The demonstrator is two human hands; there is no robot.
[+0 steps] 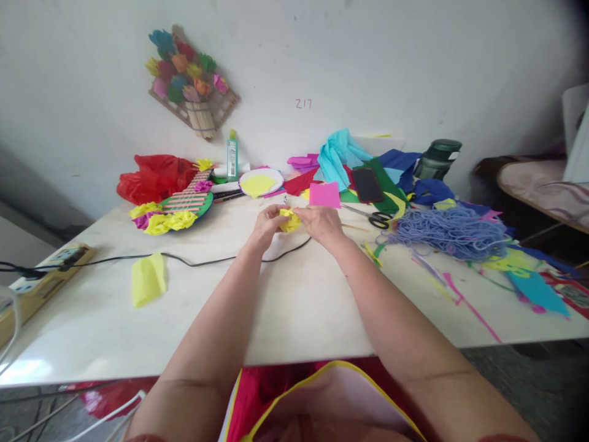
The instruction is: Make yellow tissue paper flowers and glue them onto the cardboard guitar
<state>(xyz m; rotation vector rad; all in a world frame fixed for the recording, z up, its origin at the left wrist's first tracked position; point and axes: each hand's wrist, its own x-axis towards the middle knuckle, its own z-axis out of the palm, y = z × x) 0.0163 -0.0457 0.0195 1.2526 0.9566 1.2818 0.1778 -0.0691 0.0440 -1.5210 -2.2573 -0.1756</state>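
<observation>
Both my hands meet over the middle of the white table (299,307), pinching a small crumpled piece of yellow crepe paper (289,220). My left hand (267,224) grips its left side with closed fingers. My right hand (322,222) holds its right side, fingers curled. A pink paper square (324,194) lies just behind my hands. A black cable (193,261) runs across the table under my wrists.
A loose yellow paper piece (148,279) lies at the left, near a power strip (41,279). Scissors (375,216), a dark phone (367,184), a purple yarn heap (446,232), coloured paper scraps, a glue bottle (232,155), a paper plate (260,182) and a flower craft (177,209) crowd the back.
</observation>
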